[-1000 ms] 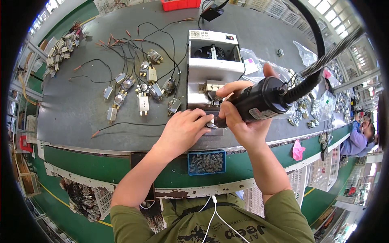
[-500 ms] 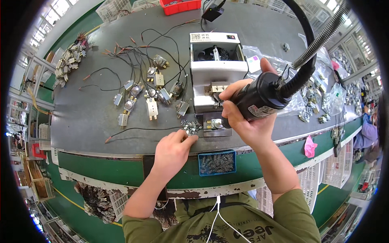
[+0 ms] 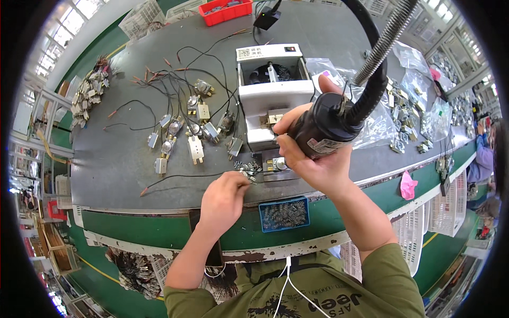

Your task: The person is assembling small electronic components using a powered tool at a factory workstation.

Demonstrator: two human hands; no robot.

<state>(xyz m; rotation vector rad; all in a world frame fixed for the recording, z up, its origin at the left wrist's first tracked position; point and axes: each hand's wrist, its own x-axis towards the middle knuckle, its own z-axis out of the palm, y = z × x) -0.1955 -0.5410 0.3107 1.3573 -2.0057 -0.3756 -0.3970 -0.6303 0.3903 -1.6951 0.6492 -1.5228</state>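
The right hand (image 3: 324, 168) grips a black, cylindrical power screwdriver (image 3: 319, 125). For the left hand (image 3: 222, 199), I cannot tell.

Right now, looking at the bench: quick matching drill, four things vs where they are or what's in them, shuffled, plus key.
1. black power tool
2. blue tray
3. pink scrap
4. red bin

A. right of the right forearm
B. on the far side of the table
C. in the fingers of the right hand
D. on the near green strip, filled with small metal parts

Pairs: 1-C, 2-D, 3-A, 4-B
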